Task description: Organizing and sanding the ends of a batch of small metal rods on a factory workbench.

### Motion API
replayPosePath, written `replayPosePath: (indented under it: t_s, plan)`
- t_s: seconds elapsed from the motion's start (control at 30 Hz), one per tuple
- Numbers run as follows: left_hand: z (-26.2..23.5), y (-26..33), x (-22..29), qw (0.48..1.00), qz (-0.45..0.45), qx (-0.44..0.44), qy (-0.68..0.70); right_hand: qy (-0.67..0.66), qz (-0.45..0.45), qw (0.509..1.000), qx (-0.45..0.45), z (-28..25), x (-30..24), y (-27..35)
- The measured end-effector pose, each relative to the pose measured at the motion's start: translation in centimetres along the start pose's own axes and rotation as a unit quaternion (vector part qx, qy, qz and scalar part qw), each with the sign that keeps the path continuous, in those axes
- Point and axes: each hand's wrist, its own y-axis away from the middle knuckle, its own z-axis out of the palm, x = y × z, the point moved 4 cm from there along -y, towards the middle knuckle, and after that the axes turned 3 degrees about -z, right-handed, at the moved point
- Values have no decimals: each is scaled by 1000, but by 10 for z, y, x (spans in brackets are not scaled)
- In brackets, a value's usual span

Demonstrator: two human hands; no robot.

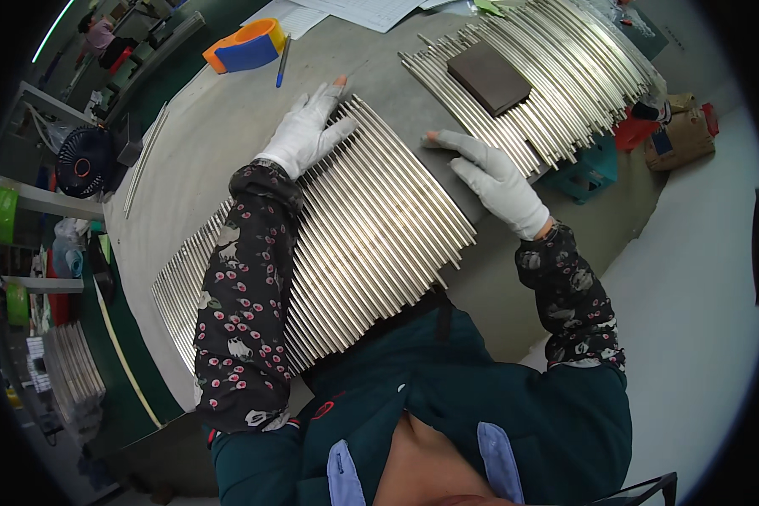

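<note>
A grey tabletop [190, 139] with a curved left edge takes up most of the view. The largest thing on it is a broad row of slim, shiny metal rods [388, 202], laid side by side in front of the person, their near ends facing the torso; one near end juts out slightly past its neighbours toward the right. A second row of metal rods [578, 72] lies at the upper right, apart from the first by a bare strip of tabletop, with its ends uneven. Below that row's right side, on the floor, stands a teal stool [589, 173].

White paper sheets [367, 10] overlap at the far edge. At the left, beside the tabletop, is a dark round fan [83, 162].

The left hand [310, 126], in a white glove, is spread and grasps nothing, lying over the far ends of the central row; its patterned sleeve crosses above the rods. The right hand [493, 173], gloved likewise, is unclenched with loosely bent fingers, reaching over the gap between the rows; whether it touches anything I cannot tell.

An orange, yellow and blue ring-shaped object [249, 56] sits near the sheets. A dark brown rectangular block [489, 78] rests on the second row. Smallest is a blue pen [282, 63], just beside the ring-shaped object.
</note>
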Motion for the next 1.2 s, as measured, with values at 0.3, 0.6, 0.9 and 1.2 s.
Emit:
replayPosePath:
  t_s: [0.3,0.6,0.9,1.2]
  plan:
    - [10,5,9,998,19,-49,27,-94,65,992,-47,5,-12,37]
    - [11,10,10,999,31,-28,-17,-67,116,986,-95,-11,-41,96]
    - [9,7,21,996,59,-20,-60,114,-43,968,-220,50,-52,87]
    - [18,37,80,966,171,-71,-178,151,-27,979,-135,22,-48,98]
